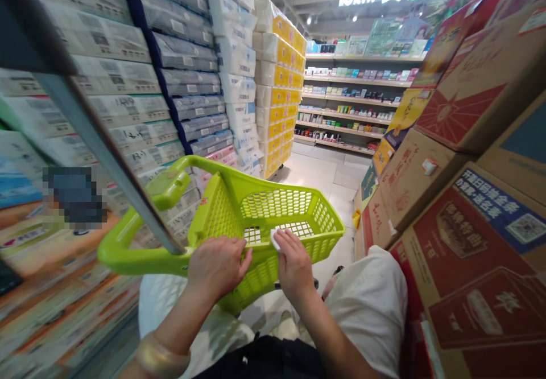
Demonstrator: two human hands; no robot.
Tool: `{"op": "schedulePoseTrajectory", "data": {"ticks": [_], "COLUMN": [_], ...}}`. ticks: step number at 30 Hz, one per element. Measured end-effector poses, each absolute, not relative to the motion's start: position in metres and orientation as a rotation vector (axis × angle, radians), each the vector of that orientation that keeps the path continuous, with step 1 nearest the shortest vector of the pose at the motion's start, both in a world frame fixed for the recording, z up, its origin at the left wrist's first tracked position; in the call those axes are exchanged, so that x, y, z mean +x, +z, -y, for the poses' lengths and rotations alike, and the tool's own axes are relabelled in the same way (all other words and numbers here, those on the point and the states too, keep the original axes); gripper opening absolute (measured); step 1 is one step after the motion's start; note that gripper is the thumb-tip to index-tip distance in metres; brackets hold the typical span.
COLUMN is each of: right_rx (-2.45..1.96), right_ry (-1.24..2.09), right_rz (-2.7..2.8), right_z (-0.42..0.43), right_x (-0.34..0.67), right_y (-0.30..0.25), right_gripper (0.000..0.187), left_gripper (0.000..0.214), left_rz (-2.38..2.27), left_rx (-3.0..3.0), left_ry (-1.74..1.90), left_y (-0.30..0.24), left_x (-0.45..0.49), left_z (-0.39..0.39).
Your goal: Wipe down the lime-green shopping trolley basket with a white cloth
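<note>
A lime-green plastic shopping cart [256, 279] with lattice walls stands before me, its looped handle toward the left. My left hand [219, 262] grips the near rim, fingers curled over the edge close to the handle end. Farther along the same rim, my right hand [295, 256] presses a small white wipe [275, 239] against the plastic, most of it covered by the fingers. Inside the basket, the slatted floor shows between the walls. A grey metal pole [115, 163] slants down to the cart near my left wrist.
Stacked tissue packs [241, 89] and yellow-and-white packs [277, 91] line the left side. Cardboard cartons [464, 214] rise close on the right. Product shelves [354, 80] stand at the back, beyond a tiled aisle [313, 165]. My knees flank the cart's near side.
</note>
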State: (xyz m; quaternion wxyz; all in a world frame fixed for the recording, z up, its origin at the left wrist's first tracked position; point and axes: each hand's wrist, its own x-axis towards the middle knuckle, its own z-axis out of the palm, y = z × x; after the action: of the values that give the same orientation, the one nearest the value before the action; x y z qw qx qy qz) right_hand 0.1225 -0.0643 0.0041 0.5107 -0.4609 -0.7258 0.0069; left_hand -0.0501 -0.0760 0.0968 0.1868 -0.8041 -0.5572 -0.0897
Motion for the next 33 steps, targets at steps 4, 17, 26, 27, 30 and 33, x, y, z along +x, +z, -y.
{"op": "schedulePoseTrajectory", "data": {"ticks": [4,17,26,27,30,33], "right_rx": [-0.948,-0.953,-1.032,-0.973,-0.904,-1.024], "right_ry": [0.048,0.101,0.095,0.099,0.084,0.04], "right_rz": [1.891,1.845,1.766,1.819,1.867,1.752], "right_z": [0.072,0.071,0.073,0.074,0.076,0.072], "right_x": [0.108,0.119,0.12,0.117,0.119,0.135], "right_y": [0.011,0.003,0.002,0.004,0.003,-0.005], "right_gripper": [0.047,0.049,0.046,0.047,0.049,0.05], "left_gripper": [0.035,0.034,0.031,0.03,0.028,0.028], "left_rz": [1.549,1.536,1.527,1.522,1.512,1.512], "left_rx": [-2.232,-2.251,-2.228,-2.227,-2.232,-2.23], "left_ry": [-0.3,-0.303,-0.263,-0.267,-0.269,-0.27], "left_y": [0.093,0.094,0.091,0.091,0.09,0.09], "left_x": [-0.048,-0.046,-0.042,-0.042,-0.042,-0.042], "left_z": [0.078,0.081,0.089,0.089,0.09,0.09]}}
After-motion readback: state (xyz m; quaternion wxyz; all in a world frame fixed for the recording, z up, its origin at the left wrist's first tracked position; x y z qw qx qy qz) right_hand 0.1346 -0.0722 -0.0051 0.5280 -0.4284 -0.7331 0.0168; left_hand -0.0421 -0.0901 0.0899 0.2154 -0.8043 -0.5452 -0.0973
